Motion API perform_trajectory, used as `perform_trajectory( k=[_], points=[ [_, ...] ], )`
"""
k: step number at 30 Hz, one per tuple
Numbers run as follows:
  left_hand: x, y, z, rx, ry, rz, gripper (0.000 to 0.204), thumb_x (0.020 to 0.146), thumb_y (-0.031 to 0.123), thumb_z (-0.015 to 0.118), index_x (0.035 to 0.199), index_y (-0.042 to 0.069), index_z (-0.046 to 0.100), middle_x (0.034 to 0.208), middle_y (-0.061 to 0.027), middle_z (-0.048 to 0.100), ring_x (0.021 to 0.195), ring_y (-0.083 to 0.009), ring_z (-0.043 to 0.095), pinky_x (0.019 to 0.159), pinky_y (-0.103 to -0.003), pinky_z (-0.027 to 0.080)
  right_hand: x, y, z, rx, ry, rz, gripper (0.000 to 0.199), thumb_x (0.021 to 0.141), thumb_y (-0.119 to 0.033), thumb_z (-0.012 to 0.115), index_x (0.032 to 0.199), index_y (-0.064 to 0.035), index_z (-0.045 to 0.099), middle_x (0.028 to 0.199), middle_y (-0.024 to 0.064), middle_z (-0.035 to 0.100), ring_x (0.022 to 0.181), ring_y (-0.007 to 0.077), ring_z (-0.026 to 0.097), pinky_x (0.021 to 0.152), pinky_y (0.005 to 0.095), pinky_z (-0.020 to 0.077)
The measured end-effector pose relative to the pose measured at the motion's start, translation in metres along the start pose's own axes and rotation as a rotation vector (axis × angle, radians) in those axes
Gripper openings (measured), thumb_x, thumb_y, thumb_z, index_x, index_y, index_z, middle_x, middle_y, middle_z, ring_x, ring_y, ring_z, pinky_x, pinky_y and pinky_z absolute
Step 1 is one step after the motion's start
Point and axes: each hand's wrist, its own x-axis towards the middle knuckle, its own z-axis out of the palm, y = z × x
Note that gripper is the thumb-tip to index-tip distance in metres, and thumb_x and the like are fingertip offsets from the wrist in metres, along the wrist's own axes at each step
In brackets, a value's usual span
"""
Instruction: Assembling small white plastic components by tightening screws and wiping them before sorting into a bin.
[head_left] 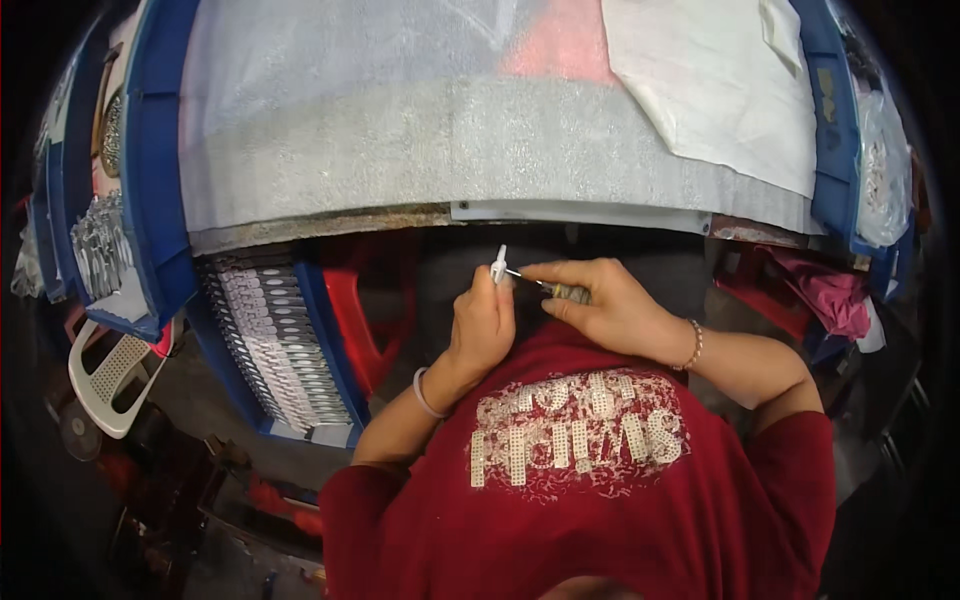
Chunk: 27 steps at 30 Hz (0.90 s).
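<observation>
White plastic part (498, 264) pinched upright in left hand (483, 325), long axis near vertical, tip up, held over lap below table edge (330, 222). Left fingers closed on part, wrist bent upward. Right hand (600, 305) closed around small tool (545, 287); tool shaft lies near horizontal, tip pointing left, touching part.

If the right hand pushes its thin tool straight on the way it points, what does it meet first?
Probably the small white part held by the left hand. The right hand aims its tool's tip leftward at it; whether they already touch is unclear.
</observation>
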Motion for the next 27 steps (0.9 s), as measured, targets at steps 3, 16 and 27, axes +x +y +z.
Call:
perform_trajectory(
  k=[3, 16, 27],
  points=[
    [0.002, 0.001, 0.001, -0.026, 0.001, 0.012, 0.012, 0.097, 0.009, 0.047, 0.089, 0.0, 0.046, 0.068, -0.0241, 0.055, 0.063, -0.0456, 0.058, 0.05, -0.049, 0.039, 0.002, -0.031, -0.011, -0.535, -0.172, -0.023, 0.045, 0.082, -0.009, 0.063, 0.127, -0.0057, 0.061, 0.082, 0.0173, 0.067, 0.065, 0.0286, 0.067, 0.06, 0.0384, 0.0547],
    [-0.002, -0.001, 0.0, 0.041, -0.001, 0.01, 0.011, 0.095, 0.006, 0.05, 0.089, -0.001, 0.045, 0.068, -0.0245, 0.056, 0.061, -0.046, 0.057, 0.049, -0.049, 0.041, 0.002, 0.005, 0.001, -0.193, -0.01, -0.112, 0.036, 0.085, -0.01, 0.065, 0.121, -0.0037, 0.063, 0.083, 0.0157, 0.068, 0.063, 0.0307, 0.065, 0.059, 0.0353, 0.0521],
    [0.003, 0.024, 0.002, -0.57, -0.19, -0.349, 0.023, 0.102, 0.022, 0.047, 0.092, 0.002, 0.056, 0.062, 0.0042, 0.046, 0.054, -0.0032, 0.041, 0.047, -0.022, 0.033, -0.034, -0.027, -0.031, -0.4, 0.005, -0.248, 0.039, 0.079, 0.001, 0.065, 0.118, 0.0016, 0.059, 0.107, 0.0186, 0.058, 0.087, 0.0338, 0.063, 0.074, 0.0374, 0.0533]
  ],
)
